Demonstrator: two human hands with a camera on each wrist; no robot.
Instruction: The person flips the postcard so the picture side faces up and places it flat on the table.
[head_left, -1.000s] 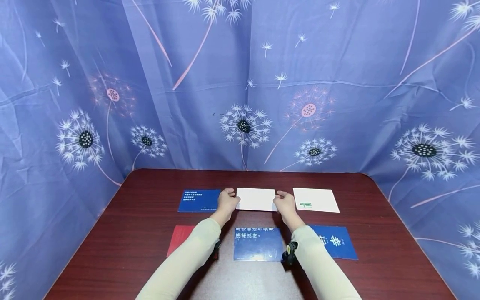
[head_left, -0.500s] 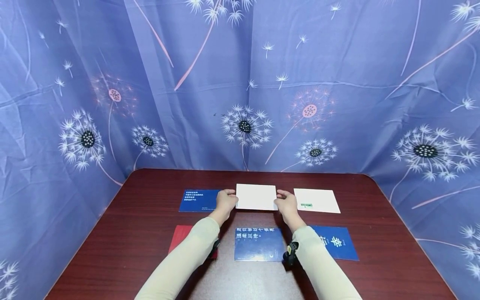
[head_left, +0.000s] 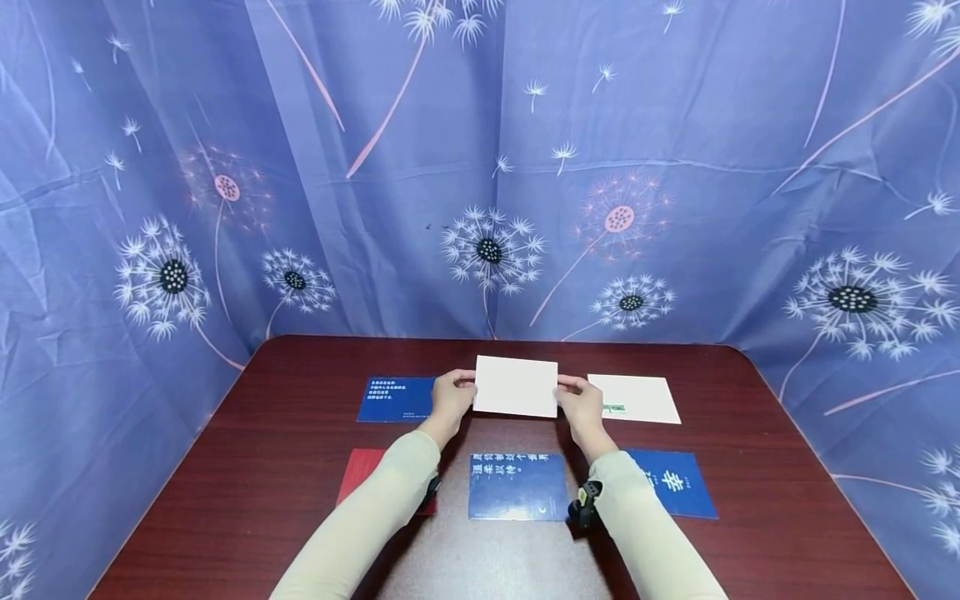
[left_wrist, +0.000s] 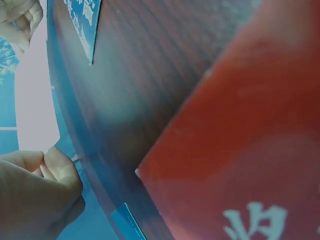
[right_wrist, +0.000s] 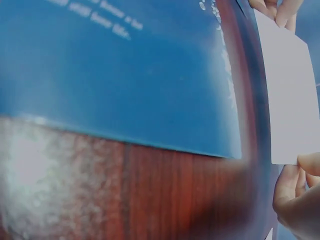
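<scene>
Between the two hands is a plain white card (head_left: 516, 386), tilted up from the back middle of the table. My left hand (head_left: 449, 402) pinches its left edge between thumb and fingers. At the opposite edge, my right hand (head_left: 582, 408) pinches it the same way. In the left wrist view the white card (left_wrist: 36, 100) shows with the left hand (left_wrist: 42, 192) at its near end. The right wrist view has the card (right_wrist: 290, 95) with the right hand (right_wrist: 302, 197) at its lower end. The side facing away from the head camera is hidden.
A blue card with white text (head_left: 395, 400) lies behind the left hand; a white card with a green mark (head_left: 637, 398) lies beyond the right. Nearer are a red card (head_left: 362, 472), a blue card (head_left: 517, 492) and another blue card (head_left: 678, 487), the outer two partly under the sleeves.
Both hands have raised the white card, which tilts more upright and stands a little higher than before. The other cards stay where they were.
</scene>
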